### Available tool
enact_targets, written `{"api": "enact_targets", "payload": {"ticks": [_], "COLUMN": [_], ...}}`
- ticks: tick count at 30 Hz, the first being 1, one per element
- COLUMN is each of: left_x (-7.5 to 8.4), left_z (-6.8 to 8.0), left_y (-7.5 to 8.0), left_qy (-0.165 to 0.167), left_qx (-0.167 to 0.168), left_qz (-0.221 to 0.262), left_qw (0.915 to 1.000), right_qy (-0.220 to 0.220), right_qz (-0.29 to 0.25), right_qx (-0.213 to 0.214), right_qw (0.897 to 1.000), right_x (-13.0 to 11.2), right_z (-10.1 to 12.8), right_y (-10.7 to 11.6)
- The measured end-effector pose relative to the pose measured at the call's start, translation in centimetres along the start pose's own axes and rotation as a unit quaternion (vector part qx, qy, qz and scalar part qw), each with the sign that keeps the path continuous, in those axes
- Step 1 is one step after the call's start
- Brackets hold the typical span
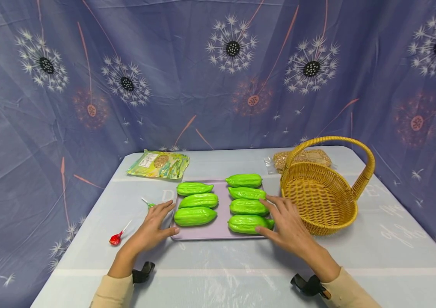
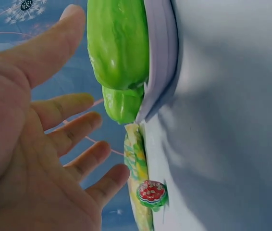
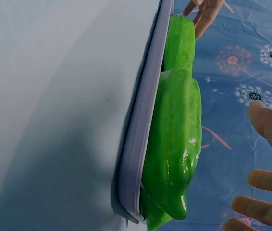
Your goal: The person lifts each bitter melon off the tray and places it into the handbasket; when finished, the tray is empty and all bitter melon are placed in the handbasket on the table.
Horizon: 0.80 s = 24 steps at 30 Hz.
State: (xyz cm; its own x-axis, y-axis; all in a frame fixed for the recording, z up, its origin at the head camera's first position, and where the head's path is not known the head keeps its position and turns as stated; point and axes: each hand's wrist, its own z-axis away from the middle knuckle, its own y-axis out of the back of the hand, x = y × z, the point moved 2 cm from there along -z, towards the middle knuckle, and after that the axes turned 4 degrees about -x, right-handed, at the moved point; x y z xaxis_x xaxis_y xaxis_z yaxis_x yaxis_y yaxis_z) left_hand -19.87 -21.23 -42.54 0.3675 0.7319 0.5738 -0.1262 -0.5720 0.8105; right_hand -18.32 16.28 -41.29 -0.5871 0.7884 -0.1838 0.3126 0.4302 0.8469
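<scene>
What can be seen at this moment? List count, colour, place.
Gourds: seven, green, on tray
Tray: one, lilac, on table
Basket: one, yellow-brown, right of tray
Red lollipop: one, red, left of tray
Green lollipop: one, green and red, left of tray
Packet: one, green-yellow, far left
Clear bag: one, golden contents, behind basket
Table: one, pale blue, under tray
Backdrop: one, blue, behind table
Sleeves: two, beige, forearms
Left hand: one, bare, tray's left edge
Right hand: one, bare, tray's right edge

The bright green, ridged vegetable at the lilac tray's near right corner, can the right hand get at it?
Probably yes: the right hand is open and empty close to that vegetable, and nothing lies on top of it.
</scene>
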Motion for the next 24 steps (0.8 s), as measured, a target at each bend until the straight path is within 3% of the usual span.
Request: {"api": "enact_targets", "payload": {"ticks": [10,24], "left_x": [-1.2,-2.4], "left_z": [-0.3,-0.6], "left_y": [-0.1,-0.6], "left_qy": [0.008,0.013], "left_qx": [-0.039,-0.065], "left_qz": [0.039,0.043], "left_qw": [0.9984,0.9969], "right_qy": [-0.004,-0.013], "right_qz": [-0.016,-0.032], "right_qx": [-0.024,-0.062], "right_qw": [1.0,0.997], "right_x": [0.0,0.1], "right_z": [0.3,0.3], "right_y": [-0.5,-1.3]}}
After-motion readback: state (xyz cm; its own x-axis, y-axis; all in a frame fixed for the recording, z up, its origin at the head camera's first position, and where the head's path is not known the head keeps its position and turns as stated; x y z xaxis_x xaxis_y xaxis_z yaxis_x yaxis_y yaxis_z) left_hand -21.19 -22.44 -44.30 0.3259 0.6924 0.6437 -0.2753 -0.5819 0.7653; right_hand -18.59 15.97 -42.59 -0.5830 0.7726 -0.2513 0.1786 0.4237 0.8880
